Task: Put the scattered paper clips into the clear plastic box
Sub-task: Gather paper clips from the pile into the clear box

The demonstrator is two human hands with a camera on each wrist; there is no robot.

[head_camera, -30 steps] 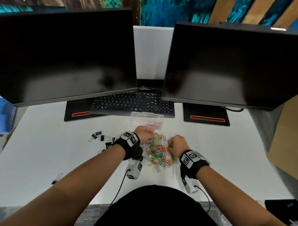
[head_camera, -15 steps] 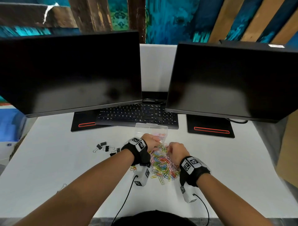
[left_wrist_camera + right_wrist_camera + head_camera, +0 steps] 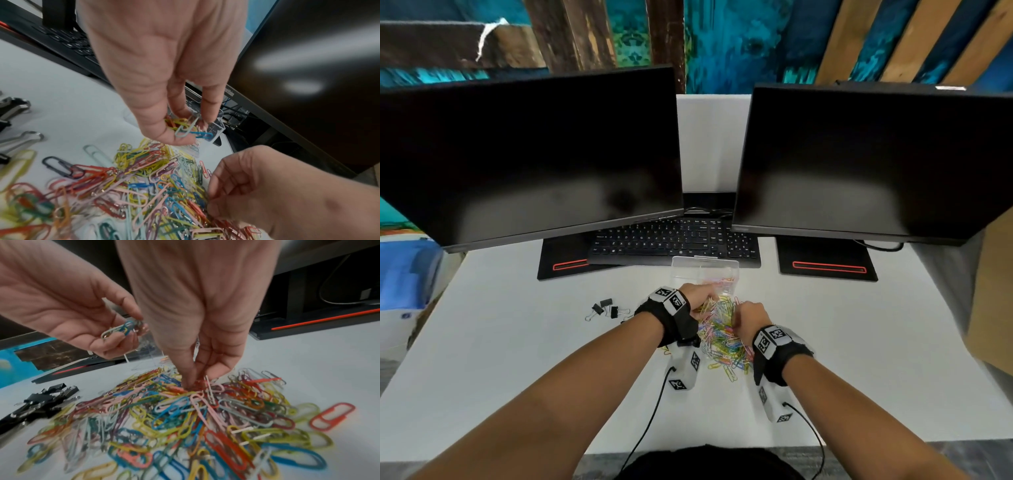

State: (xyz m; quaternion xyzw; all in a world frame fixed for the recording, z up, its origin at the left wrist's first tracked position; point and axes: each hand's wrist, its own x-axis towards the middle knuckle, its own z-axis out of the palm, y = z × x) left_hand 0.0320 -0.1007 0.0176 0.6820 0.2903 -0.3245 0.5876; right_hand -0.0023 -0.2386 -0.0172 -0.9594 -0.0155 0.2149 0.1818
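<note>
A heap of coloured paper clips (image 3: 722,337) (image 3: 144,186) (image 3: 185,418) lies on the white desk (image 3: 517,342) between my hands. The clear plastic box (image 3: 705,272) sits just beyond the heap, in front of the keyboard, with a few clips inside. My left hand (image 3: 700,296) (image 3: 180,129) (image 3: 121,332) is raised above the heap's far edge, near the box, and pinches a small bunch of clips. My right hand (image 3: 743,313) (image 3: 197,379) (image 3: 213,194) reaches down into the heap, fingertips pinched on clips.
Black binder clips (image 3: 604,308) (image 3: 41,400) lie left of the heap. A black keyboard (image 3: 674,241) and two dark monitors (image 3: 527,154) (image 3: 869,161) stand behind the box. Cables run from my wrist cameras toward the desk's near edge.
My left hand has lifted off the heap with a bunch of clips and moved toward the box. My right hand has shifted slightly left into the heap. The head view tilted upward.
</note>
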